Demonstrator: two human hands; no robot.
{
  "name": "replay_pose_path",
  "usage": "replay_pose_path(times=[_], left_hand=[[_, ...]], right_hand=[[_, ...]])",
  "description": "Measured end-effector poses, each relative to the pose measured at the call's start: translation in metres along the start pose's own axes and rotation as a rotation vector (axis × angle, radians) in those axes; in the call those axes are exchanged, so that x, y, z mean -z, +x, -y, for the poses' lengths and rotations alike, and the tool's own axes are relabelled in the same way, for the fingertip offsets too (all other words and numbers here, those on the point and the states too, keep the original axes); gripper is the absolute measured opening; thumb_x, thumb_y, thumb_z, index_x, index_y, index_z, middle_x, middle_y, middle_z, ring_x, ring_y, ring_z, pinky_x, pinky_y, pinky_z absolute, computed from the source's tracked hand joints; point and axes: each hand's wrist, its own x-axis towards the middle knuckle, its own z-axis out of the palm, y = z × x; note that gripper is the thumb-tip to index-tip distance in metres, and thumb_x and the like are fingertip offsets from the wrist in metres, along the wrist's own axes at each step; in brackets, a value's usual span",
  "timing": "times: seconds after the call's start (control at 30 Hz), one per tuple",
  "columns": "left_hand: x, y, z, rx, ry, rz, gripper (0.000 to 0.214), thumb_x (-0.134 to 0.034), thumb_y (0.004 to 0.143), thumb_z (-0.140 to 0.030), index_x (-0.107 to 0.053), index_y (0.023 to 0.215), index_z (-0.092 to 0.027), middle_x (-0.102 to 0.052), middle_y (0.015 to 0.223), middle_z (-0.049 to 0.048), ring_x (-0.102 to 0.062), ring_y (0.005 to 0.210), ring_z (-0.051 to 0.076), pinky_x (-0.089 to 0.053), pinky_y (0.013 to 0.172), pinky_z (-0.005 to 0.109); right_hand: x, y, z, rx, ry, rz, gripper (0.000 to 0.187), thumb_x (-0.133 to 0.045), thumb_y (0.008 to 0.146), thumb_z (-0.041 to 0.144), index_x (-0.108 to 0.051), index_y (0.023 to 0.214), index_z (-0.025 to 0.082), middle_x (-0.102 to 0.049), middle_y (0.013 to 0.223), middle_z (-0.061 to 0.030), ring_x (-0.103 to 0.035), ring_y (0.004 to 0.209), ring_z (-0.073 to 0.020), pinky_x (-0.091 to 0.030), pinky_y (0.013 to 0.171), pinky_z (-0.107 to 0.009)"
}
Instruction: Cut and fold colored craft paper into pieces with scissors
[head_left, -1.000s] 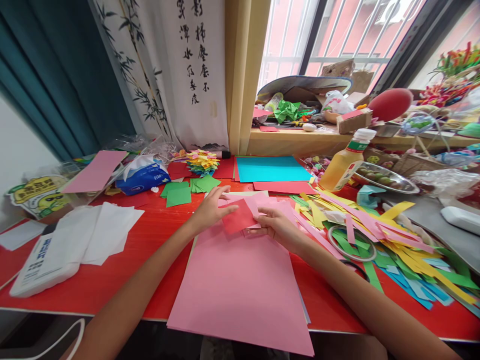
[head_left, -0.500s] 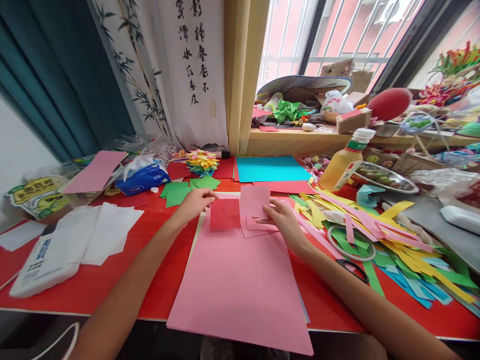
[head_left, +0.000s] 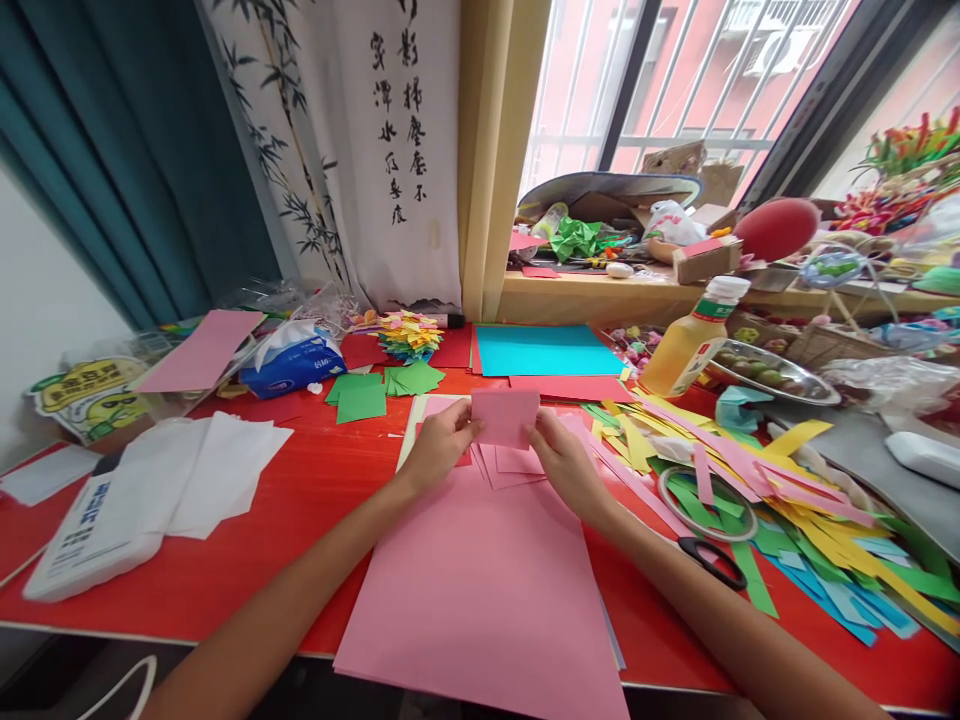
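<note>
both hands hold a small pink square just above the far end of the big pink sheet, in the middle of the red table. the left hand pinches its left edge and the right hand its right edge, thumbs and fingers closed on the paper, which seems to keep the thin piece taut and upright, facing the person. a loose pile of pink squares lies right under it, within easy reach. scissors and a tape ring rest just right of the sheet among cut paper strips; green squares lie further back on the left
</note>
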Motion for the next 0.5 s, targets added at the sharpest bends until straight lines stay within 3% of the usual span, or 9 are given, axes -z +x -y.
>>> replay_pose_path(times=[0.13,0.23,0.37,0.5], left_hand=[[-0.0068,-0.0013,0.0037,-0.024,0.111,-0.028,0.020,-0.047,0.079,-0.033,-0.056,0.090,-0.019,-0.056,0.072,-0.0004,-0.049,0.062,0.012,-0.039,0.056,0.021],[-0.0088,-0.0021,0.0043,-0.030,0.214,-0.038,0.027,-0.047,0.079,-0.030,-0.052,0.103,-0.020,-0.050,0.066,-0.0026,-0.047,0.060,0.012,-0.036,0.054,0.022],[-0.0112,-0.0039,0.0020,-0.072,0.261,-0.053,0.045,-0.044,0.081,-0.026,-0.037,0.125,-0.022,-0.044,0.067,-0.0040,-0.044,0.059,0.011,-0.035,0.056,0.021],[-0.0107,-0.0053,0.0000,-0.116,0.323,-0.021,0.045,-0.041,0.083,-0.026,-0.037,0.127,-0.023,-0.048,0.071,-0.0021,-0.046,0.064,0.012,-0.037,0.063,0.023]], right_hand=[[0.0000,-0.0001,-0.0006,-0.029,-0.126,0.008,0.036,-0.037,0.087,0.036,-0.039,0.120,0.023,-0.056,0.098,-0.0050,-0.053,0.083,-0.0184,-0.042,0.077,-0.032],[-0.0011,-0.0007,-0.0020,-0.064,-0.152,0.041,0.040,-0.035,0.087,0.034,-0.033,0.125,0.022,-0.055,0.098,-0.0054,-0.052,0.080,-0.0182,-0.043,0.074,-0.032],[-0.0034,-0.0013,-0.0041,-0.011,-0.092,0.003,0.046,-0.035,0.088,0.032,-0.022,0.132,0.023,-0.041,0.126,-0.0087,-0.046,0.105,-0.0183,-0.038,0.087,-0.032],[-0.0045,-0.0015,-0.0045,0.035,-0.119,0.016,0.048,-0.035,0.088,0.030,-0.018,0.133,0.025,-0.029,0.135,-0.0082,-0.030,0.123,-0.0178,-0.027,0.100,-0.035]])
